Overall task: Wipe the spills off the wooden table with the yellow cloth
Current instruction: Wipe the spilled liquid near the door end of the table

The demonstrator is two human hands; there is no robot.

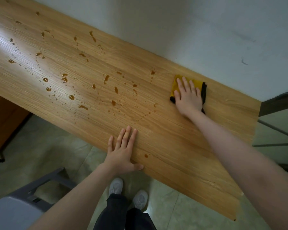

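Note:
The yellow cloth (175, 83) with a black edge lies flat on the wooden table (173, 138), near the wall at the far right. My right hand (188, 95) presses on it with straight, spread fingers and covers most of it. Brown spills (114, 102) dot the table's middle and left in several drops and streaks; one lone drop (146, 155) sits by the near edge. My left hand (123, 150) rests flat on the near edge of the table, fingers straight, thumb along the rim.
A white wall (189, 30) runs along the table's far side. A grey chair (32, 196) stands on the floor at the lower left. An orange-brown cabinet (2, 123) sits under the table's left. My feet in white shoes (128, 193) are below the near edge.

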